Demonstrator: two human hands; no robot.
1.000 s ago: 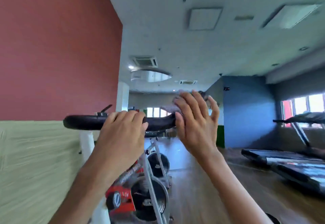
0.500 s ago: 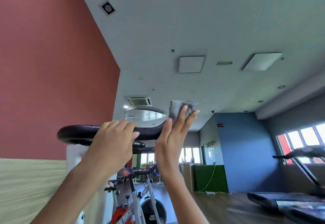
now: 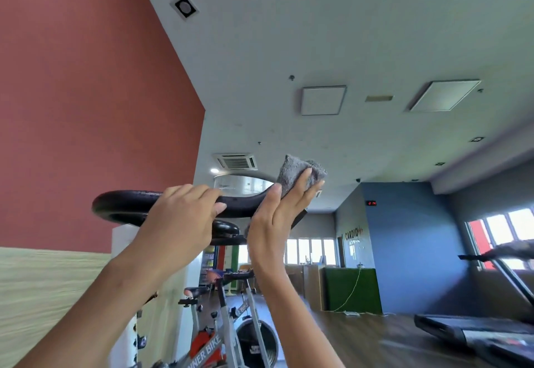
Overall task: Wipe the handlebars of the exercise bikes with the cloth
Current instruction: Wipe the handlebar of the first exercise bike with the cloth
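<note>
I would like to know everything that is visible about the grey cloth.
The grey cloth looks soft and fluffy, like microfibre, and is folded or bunched. It lies over the raised right end of the black handlebar, with its top edge sticking up free. The right hand presses it against the bar with straight fingers. A bit hangs below the bar.
</note>
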